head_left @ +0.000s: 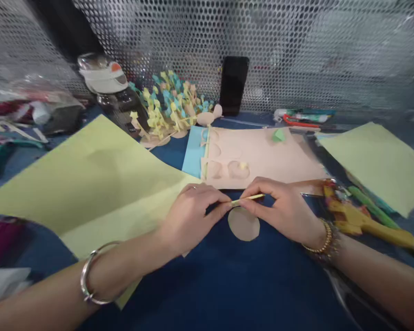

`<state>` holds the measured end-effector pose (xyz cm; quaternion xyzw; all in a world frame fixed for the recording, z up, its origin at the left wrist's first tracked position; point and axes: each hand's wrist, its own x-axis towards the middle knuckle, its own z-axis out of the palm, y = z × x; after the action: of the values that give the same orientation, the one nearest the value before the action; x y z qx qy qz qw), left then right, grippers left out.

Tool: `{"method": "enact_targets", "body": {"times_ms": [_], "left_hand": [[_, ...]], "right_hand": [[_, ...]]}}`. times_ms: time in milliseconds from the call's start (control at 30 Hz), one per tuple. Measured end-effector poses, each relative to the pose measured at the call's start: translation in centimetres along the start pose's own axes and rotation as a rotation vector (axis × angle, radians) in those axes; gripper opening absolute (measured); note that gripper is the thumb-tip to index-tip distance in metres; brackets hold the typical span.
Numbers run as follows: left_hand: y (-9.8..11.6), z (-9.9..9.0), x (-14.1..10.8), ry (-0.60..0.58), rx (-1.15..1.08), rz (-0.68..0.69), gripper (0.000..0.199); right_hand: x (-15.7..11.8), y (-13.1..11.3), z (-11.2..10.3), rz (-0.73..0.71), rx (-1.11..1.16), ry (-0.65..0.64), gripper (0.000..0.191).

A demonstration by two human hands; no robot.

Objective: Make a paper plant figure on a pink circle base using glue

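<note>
Between my two hands is a thin, narrow yellow paper strip [252,197], looking rolled or folded. My left hand [196,214] pinches its left end between thumb and fingertips. Its right part sits in the pinch of my right hand [278,204], with the tip poking out past the fingers. Just below the strip lies a pale paper disc [244,225] on the dark blue table [227,285]. A large yellow paper sheet [100,174] extends under and to the left of my left hand.
Pink sheets with cut-out circles [262,147] lie ahead. Behind stand small paper flowers [172,101], a jar [113,92] and a phone [233,85] against a perforated metal panel [179,37]. On the right are a yellow glue gun [362,220] and another yellow sheet [379,161].
</note>
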<state>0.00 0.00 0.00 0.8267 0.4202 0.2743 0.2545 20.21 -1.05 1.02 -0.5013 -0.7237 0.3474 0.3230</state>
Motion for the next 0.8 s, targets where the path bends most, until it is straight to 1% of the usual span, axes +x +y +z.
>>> {"method": "enact_targets", "body": {"times_ms": [100,200,300,400,500,800], "left_hand": [[0.0,-0.1,0.0,0.03,0.006,0.019,0.006],[0.1,-0.2,0.1,0.025,0.003,0.012,0.006],[0.4,-0.2,0.1,-0.006,-0.025,-0.041,0.008],[0.6,-0.3,0.1,-0.066,-0.091,-0.106,0.012],[0.7,-0.4,0.1,-0.113,-0.14,-0.127,0.016],[1.0,-1.1,0.0,-0.137,-0.142,-0.154,0.017]], "right_hand": [[-0.1,0.0,-0.2,0.022,0.005,-0.017,0.014],[-0.1,0.0,-0.3,0.028,0.009,-0.019,0.013],[-0.1,0.0,-0.3,0.007,0.022,-0.012,0.011],[0.0,0.1,-0.2,-0.026,0.046,-0.004,0.009],[0.0,0.3,-0.1,-0.05,0.069,-0.003,0.009],[0.3,0.4,-0.1,-0.071,0.047,-0.017,0.012]]}}
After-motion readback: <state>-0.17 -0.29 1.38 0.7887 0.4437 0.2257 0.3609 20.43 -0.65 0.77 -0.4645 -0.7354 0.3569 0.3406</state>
